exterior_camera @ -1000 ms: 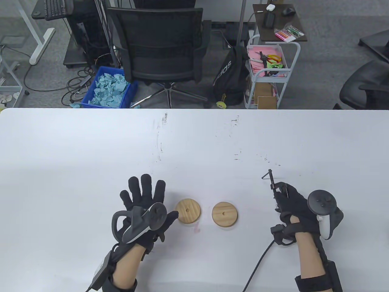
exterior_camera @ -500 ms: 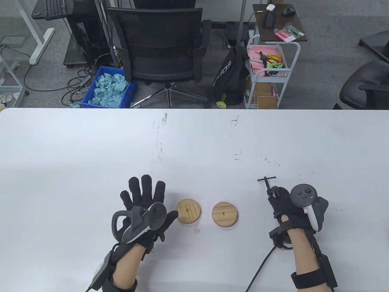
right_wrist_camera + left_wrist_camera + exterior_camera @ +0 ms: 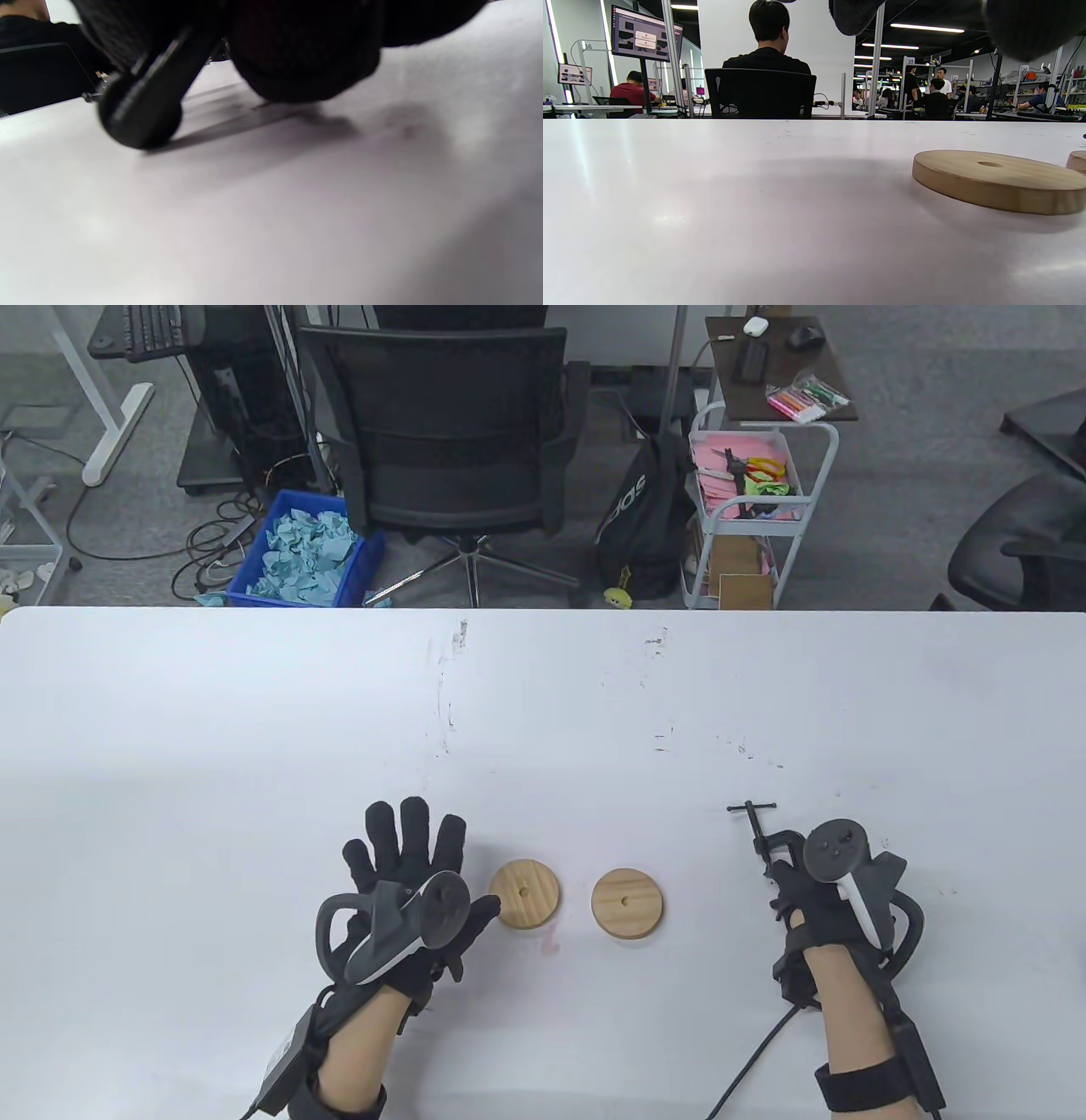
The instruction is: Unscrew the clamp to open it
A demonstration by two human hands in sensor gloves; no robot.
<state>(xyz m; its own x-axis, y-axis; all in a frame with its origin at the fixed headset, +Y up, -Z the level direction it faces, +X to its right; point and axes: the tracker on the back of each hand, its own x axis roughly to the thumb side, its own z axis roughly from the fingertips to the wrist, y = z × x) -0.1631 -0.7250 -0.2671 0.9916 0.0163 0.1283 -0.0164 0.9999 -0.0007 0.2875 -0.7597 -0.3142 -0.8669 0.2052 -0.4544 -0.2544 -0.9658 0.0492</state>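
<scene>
In the table view the left hand (image 3: 407, 891) lies low in the lower left of the table (image 3: 212, 746) with fingers spread wide and holding nothing, just left of two wooden discs (image 3: 525, 893), while in the lower right the right hand (image 3: 819, 891) grips the black clamp (image 3: 768, 836), whose screw and T-handle stick out toward the top of the frame. The left wrist view shows one disc (image 3: 999, 180) flat at the right and two fingertips (image 3: 855, 15) hanging at the top edge, touching nothing. The right wrist view is close and blurred: dark gloved fingers (image 3: 305, 51) wrap the clamp (image 3: 146, 106) at the upper left, its rounded end touching the table (image 3: 271, 220).
</scene>
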